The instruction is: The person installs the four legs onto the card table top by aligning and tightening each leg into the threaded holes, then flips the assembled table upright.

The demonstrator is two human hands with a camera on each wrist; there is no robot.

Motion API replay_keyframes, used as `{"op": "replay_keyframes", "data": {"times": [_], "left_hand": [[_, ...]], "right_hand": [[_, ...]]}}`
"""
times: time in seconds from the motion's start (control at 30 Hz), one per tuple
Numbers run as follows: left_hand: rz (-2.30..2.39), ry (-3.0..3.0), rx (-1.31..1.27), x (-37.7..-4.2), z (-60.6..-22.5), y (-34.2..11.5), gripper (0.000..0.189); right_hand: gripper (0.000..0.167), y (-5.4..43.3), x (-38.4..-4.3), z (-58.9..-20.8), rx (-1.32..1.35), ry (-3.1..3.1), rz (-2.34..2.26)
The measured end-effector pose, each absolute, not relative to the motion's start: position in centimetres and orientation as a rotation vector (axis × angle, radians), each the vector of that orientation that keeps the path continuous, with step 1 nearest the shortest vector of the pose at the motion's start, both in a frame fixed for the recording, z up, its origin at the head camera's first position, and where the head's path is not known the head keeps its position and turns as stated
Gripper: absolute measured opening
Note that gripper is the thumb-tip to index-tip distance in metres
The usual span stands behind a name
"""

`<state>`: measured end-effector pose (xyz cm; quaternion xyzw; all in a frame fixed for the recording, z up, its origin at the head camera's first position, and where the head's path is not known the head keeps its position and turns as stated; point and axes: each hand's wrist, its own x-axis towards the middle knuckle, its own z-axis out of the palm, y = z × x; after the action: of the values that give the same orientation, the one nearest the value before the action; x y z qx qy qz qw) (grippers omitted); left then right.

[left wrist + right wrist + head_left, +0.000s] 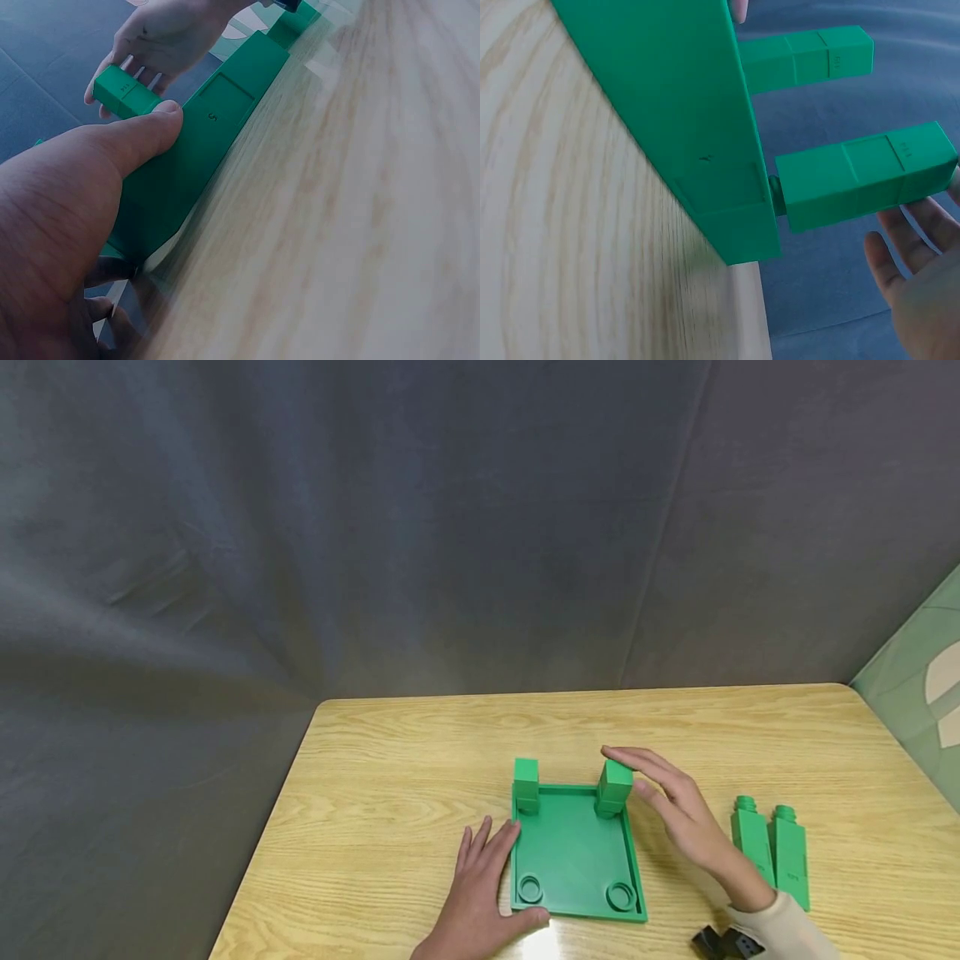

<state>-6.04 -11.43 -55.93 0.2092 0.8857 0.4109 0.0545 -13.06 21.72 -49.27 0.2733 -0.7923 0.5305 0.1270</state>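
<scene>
A green square board (573,852) with a raised rim lies on the table. Two round sockets show at its near corners. Green square posts stand at the far corners, one on the left (527,781) and one on the right (615,785). My left hand (480,893) holds the board by its near left corner, thumb against the near wall and forefinger at the left side. Beside the far right post is my right hand (678,814), its fingers extended and touching the post. In the right wrist view, a short neck shows between this post (866,176) and the board.
Two more green posts with threaded necks, a left one (752,839) and a right one (789,860), lie on the wooden table (375,827) to the right. A black device (726,943) sits at my right wrist. Dark cloth (480,527) hangs behind the table.
</scene>
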Motion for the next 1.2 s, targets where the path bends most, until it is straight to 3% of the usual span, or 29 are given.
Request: {"op": "replay_keyframes", "data": {"times": [0.67, 0.9, 1.03, 1.2], "left_hand": [[1.238, 2.717, 0.668, -6.02, -55.86, -11.38, 0.108], [1.236, 2.719, 0.671, -6.04, -56.0, -11.44, 0.108], [1.244, 2.705, 0.655, -6.06, -56.06, -11.44, 0.108], [1.25, 2.7, 0.659, -6.11, -56.02, -11.43, 0.108]], "right_hand": [[0.039, 20.94, -13.0, -49.39, 0.498, -2.324, 1.422], [0.061, 21.19, -12.93, -49.21, 0.708, -2.293, 1.507], [0.057, 21.58, -13.08, -49.25, 0.845, -2.274, 1.613], [0.052, 21.69, -13.08, -49.28, 0.827, -2.312, 1.644]]}}
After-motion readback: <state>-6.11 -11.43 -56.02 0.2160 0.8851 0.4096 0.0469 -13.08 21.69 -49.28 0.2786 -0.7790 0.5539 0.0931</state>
